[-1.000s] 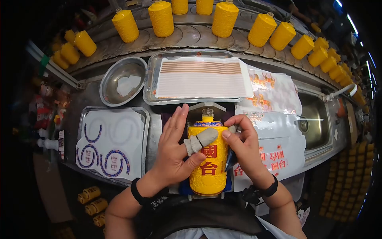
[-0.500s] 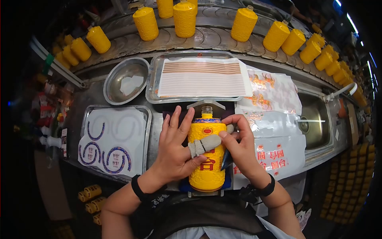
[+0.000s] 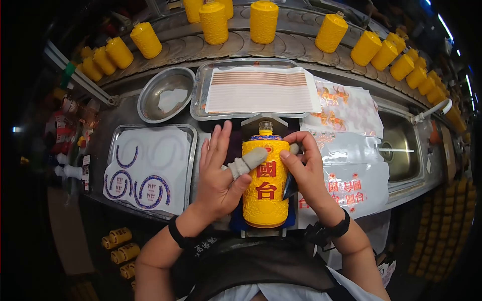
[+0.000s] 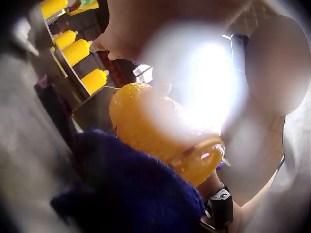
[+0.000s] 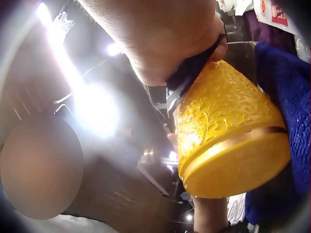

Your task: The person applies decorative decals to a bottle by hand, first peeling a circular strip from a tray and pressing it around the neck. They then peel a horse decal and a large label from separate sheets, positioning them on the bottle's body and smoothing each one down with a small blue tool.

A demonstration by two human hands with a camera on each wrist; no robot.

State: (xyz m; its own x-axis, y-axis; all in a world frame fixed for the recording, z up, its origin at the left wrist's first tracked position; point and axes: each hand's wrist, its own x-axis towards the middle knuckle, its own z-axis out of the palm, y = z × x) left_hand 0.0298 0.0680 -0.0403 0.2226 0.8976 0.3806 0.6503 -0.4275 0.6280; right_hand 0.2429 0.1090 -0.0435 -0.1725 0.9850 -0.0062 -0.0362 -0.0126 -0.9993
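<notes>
A yellow embossed bottle (image 3: 266,210) with red characters and a blue patterned neck band stands in front of the person, its glass mouth uncapped. My left hand (image 3: 216,175) is at its left, fingers extended; the index finger, in a grey cloth finger cover (image 3: 247,162), touches the bottle near a small red emblem (image 3: 268,149). At the bottle's right shoulder is my right hand (image 3: 310,170), thumb tip against the bottle and fingers bent. A dark, thin flat piece (image 5: 189,73) is held in that hand, against the bottle's side. Blue cloth (image 4: 121,179) lies beneath the bottle.
Trays hold a striped sheet (image 3: 256,95) and a sheet of blue arc decals (image 3: 150,150). A metal bowl (image 3: 148,113) stands behind. Red character decal sheets (image 3: 346,170) lie right, before a sink (image 3: 401,165). Yellow bottles (image 3: 263,25) line the conveyor (image 3: 286,52).
The left covered fingertip shifts from over the upper red character to the small red emblem, uncovering the character. The right hand stays at the shoulder. Conveyor bottles travel rightward.
</notes>
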